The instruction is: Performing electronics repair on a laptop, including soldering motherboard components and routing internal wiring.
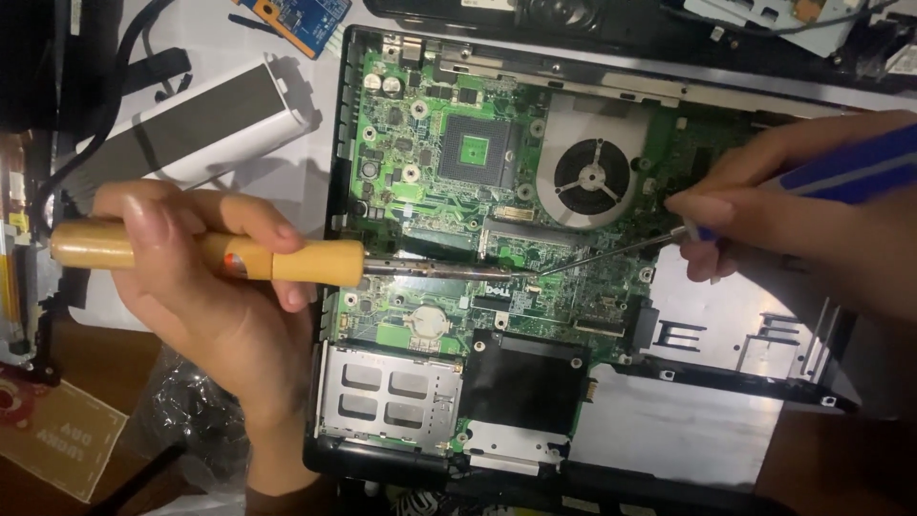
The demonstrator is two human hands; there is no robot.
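Note:
My left hand (205, 296) grips a soldering iron (220, 256) by its orange-yellow handle; the metal shaft reaches right, with its tip touching the green motherboard (430, 205) near the middle. My right hand (812, 225) holds a blue-handled thin probe (611, 253), and its point meets the iron's tip on the board. The motherboard lies in an opened black laptop chassis (330, 287), with a round cooling fan (592, 177) at the upper right and a processor socket (476, 151) to the fan's left.
A silver metal card cage (387, 397) and a black cover plate (521, 382) sit at the board's lower edge. A white and grey cylindrical part (201, 124) lies at upper left beside black cables (105, 105). A small blue circuit board (301, 19) is at the top.

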